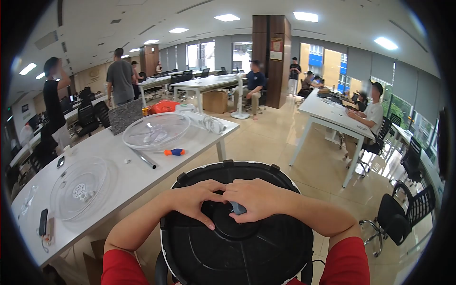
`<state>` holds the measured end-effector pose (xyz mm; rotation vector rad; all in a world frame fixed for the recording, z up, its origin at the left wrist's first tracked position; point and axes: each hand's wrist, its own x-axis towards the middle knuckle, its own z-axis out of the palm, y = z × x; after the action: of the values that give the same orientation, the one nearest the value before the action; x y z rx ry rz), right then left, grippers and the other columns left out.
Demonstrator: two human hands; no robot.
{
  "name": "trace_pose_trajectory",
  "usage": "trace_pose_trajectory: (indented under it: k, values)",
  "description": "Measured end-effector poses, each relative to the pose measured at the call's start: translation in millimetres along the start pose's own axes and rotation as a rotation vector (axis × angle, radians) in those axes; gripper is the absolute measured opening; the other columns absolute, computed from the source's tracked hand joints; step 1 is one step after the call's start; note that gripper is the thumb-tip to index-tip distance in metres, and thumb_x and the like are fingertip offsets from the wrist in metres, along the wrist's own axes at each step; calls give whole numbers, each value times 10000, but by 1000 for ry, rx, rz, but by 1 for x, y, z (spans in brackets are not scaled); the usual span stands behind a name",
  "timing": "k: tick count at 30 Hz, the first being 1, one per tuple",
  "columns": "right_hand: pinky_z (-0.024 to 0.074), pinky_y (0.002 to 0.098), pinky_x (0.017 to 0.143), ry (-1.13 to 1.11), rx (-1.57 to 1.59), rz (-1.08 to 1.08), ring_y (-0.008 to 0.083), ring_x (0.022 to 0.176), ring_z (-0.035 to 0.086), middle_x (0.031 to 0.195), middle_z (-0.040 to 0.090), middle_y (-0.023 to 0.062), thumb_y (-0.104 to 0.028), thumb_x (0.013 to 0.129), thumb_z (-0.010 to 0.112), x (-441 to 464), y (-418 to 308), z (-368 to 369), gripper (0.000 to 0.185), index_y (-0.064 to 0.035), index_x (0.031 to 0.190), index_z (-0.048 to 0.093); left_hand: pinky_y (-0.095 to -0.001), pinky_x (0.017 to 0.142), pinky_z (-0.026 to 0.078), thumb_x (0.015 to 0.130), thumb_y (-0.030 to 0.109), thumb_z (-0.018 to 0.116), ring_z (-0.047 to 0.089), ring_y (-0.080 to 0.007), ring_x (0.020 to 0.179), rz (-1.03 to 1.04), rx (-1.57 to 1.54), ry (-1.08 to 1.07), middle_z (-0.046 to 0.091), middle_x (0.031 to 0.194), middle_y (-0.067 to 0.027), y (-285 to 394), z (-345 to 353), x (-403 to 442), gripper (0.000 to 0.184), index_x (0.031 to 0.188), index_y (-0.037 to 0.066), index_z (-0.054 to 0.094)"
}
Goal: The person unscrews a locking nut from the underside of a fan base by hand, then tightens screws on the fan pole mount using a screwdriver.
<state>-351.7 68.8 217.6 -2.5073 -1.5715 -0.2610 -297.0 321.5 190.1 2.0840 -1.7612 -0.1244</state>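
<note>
A large round black plastic base [199, 254] with a pale rim and raised ribs lies in front of me, close to my body. My right hand [256, 197] is closed around a small grey-blue piece [238, 208] above the middle of the base. Most of that piece is hidden by my fingers, so its kind does not show. Beside it, my left hand [197, 199] rests on the base with its thumb stretched out toward me. Its fingertips meet those of my right hand, and nothing shows in its grasp.
On the white table [142, 178] at left lie clear round fan covers [156, 132], a metal tube [144, 159], an orange-and-blue screwdriver [175, 152] and a phone [61, 162]. Black office chairs [399, 213] stand at right. Several people sit or stand farther off.
</note>
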Motion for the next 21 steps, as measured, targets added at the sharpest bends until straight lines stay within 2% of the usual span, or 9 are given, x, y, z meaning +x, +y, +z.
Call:
trace_pose_trajectory:
  k: [5,11,21]
  values:
    - [543,402,756,-15,32,-128,283,957,614,975,610,80,-320,849,723,18,7,7,311,-108,1056,628,-476,1155,322,703,408,903,421,-388,1363,-97,33,42,466,1465,-201,18,2,-22,713,1311,114,673]
    - [538,407,740,-20,112,-290,287,934,619,959,609,87,-321,852,718,42,11,13,287,-110,1022,622,-508,1169,282,735,381,884,381,-411,1407,-233,84,77,453,1492,-212,42,7,-47,650,1302,130,688]
    - [521,420,772,-91,278,-518,311,920,617,932,611,101,-311,853,714,96,30,32,269,-99,973,601,-516,1187,246,757,397,862,306,-418,1468,-534,84,92,429,1533,-218,67,15,-80,665,1348,163,669]
